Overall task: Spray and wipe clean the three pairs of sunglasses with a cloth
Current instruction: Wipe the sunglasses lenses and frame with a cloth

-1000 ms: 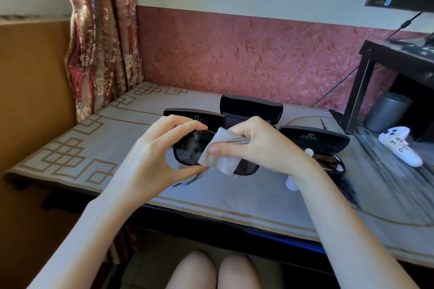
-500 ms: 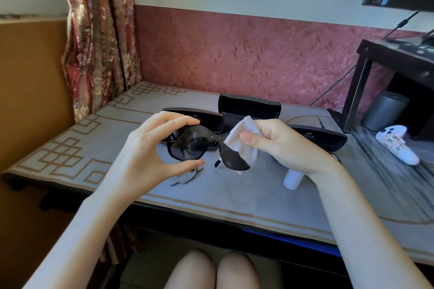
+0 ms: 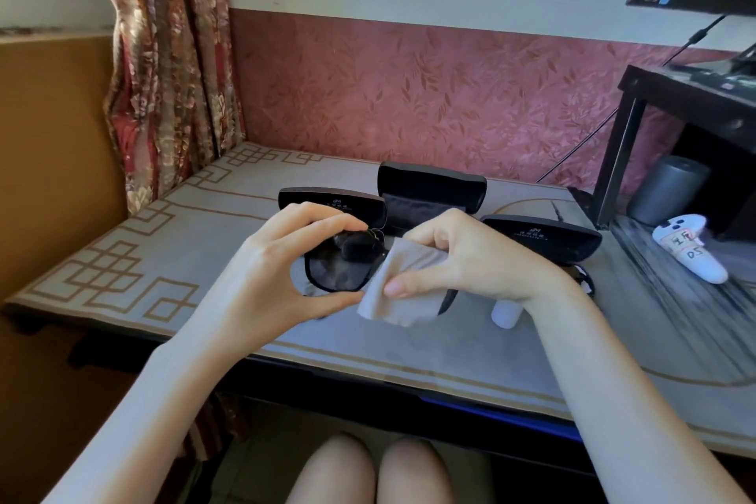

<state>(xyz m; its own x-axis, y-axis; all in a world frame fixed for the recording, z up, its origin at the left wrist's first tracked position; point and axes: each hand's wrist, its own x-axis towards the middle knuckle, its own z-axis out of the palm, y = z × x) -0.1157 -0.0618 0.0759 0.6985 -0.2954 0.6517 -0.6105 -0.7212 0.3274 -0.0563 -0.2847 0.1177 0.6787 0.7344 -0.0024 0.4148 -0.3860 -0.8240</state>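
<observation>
Brought cloth (image 3: 403, 286) back down over the lens of the sunglasses (image 3: 339, 270) on the right hand (image 3: 482, 258) side; was lifted clear half a second ago. Pinched between thumb and fingers (image 3: 433, 231) again. Rolled frame from tilted back to roughly level.

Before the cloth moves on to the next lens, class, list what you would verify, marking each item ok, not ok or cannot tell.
1. Black-framed sunglasses gripped by the left hand, clear of the table: ok.
2. Grey cleaning cloth pinched over one lens by the right hand: ok.
3. Covered lens wiped clean: cannot tell.
4. Small white spray bottle close beside the right wrist: ok.
5. Black hard glasses case open behind the hands: ok.
</observation>
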